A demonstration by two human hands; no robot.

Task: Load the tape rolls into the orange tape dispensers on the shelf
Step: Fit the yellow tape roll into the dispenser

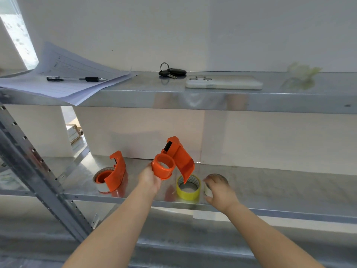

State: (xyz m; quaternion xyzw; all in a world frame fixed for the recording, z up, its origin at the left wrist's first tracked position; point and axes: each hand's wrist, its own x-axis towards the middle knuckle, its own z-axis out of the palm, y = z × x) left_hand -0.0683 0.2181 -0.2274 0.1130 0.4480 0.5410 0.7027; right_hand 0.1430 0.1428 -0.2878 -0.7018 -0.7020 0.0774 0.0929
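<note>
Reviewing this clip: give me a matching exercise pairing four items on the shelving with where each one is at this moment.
Items:
1. empty orange dispenser
2. loaded orange dispenser
3. yellow tape roll
4. phone

Places:
A. upper shelf
B. held in the left hand
C. lower shelf, far left
D. lower shelf, between the hands

Pairs: 1-B, 2-C, 3-D, 4-A

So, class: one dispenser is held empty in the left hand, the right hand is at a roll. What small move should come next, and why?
Probably close the right hand on the white roll and lift it toward the empty dispenser in the left hand; its hub is bare.
</note>
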